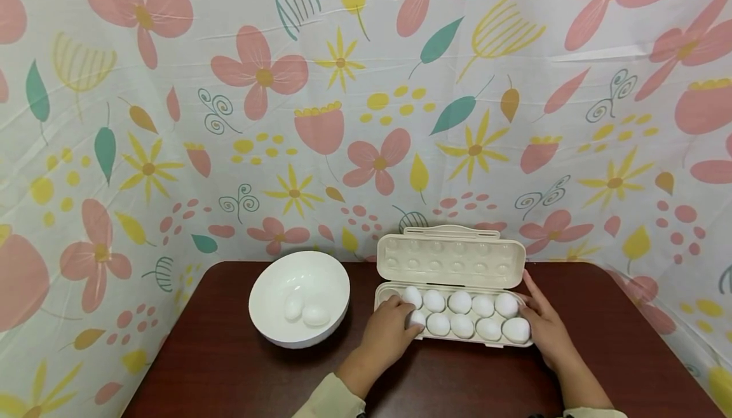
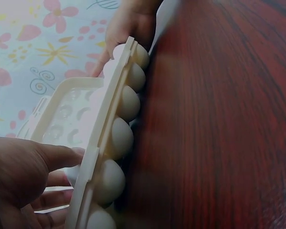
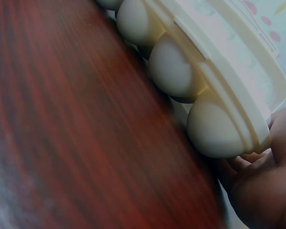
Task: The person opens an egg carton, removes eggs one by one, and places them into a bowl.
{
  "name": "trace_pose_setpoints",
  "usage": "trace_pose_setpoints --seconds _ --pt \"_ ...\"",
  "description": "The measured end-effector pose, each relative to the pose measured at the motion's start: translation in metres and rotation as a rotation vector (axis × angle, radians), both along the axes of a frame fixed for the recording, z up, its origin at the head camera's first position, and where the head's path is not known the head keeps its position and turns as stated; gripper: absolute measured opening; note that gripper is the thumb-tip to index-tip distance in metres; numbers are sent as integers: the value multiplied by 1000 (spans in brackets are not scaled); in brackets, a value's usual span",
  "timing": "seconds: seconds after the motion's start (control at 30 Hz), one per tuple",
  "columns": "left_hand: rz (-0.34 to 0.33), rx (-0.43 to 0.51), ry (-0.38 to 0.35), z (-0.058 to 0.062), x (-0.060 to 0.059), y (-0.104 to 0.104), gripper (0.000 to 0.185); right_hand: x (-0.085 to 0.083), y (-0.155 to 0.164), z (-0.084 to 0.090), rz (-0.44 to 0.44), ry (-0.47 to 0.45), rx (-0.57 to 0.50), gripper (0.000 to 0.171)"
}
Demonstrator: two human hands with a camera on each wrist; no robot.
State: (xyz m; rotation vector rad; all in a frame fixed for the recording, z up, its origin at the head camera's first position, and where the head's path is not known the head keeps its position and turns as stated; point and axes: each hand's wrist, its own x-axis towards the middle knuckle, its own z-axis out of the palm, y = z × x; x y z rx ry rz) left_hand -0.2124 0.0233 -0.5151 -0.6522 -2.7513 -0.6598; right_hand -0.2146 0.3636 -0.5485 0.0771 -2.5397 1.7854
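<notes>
Nearest, the left hand [image 1: 391,332] is reaching into the egg carton [image 1: 457,259], fingers curling round a white egg [image 1: 415,319] at the front-left cell; looks like the placing or picking step, cannot tell which. Right hand [image 1: 543,323] is lying flat, fingers straight, bracing the carton's right end. Next move probably calls for a clean vertical motion, neighbouring eggs sitting just beside. Left, a white bowl [image 1: 300,297] is holding two eggs [image 1: 305,310], bare table [image 1: 229,354] between. Farther back, the open lid is leaning toward the floral backdrop [image 1: 366,119].
</notes>
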Motion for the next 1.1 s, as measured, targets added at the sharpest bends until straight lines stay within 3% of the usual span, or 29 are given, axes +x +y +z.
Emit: trace_pose_setpoints --seconds 0.43,0.8,1.1 --pt "-5 -15 36 13 2 -3 36 -1 -1 2 -6 -13 28 65" --pt "-6 50 119 31 4 -11 39 0 -2 3 2 -24 27 65" --pt "25 101 90 40 0 -22 39 2 -1 2 4 -10 0 64"
